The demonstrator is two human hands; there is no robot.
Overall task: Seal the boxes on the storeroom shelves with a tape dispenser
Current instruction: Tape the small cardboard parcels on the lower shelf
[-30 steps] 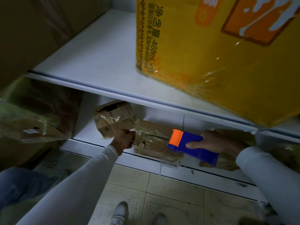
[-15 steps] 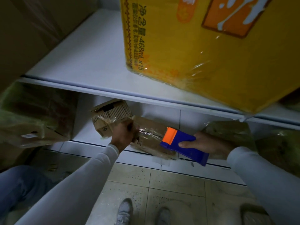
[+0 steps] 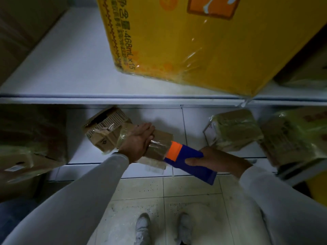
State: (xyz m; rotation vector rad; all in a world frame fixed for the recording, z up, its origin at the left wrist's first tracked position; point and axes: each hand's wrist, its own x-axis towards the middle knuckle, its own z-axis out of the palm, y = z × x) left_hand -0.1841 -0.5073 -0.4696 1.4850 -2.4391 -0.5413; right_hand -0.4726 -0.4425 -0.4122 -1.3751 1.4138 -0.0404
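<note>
A small brown cardboard box [image 3: 159,149] wrapped in clear tape lies on the low white shelf [image 3: 85,152]. My left hand [image 3: 138,141] lies flat on top of it with straight fingers. My right hand [image 3: 215,159] grips a blue tape dispenser [image 3: 190,160] with an orange front end [image 3: 174,151], and that end touches the box's right side. A second small box [image 3: 106,128], crumpled and partly open, leans against the first one's left end.
A big yellow carton [image 3: 203,41] stands on the upper shelf [image 3: 70,68] overhead. Taped boxes [image 3: 233,129] sit on the low shelf to the right, and large brown boxes [image 3: 26,138] to the left. My shoes [image 3: 143,227] stand on the tiled floor.
My left hand has gone from gripping the box's left end to lying flat on its top. The dispenser stays at the box's right end. The camera has swung to the right.
</note>
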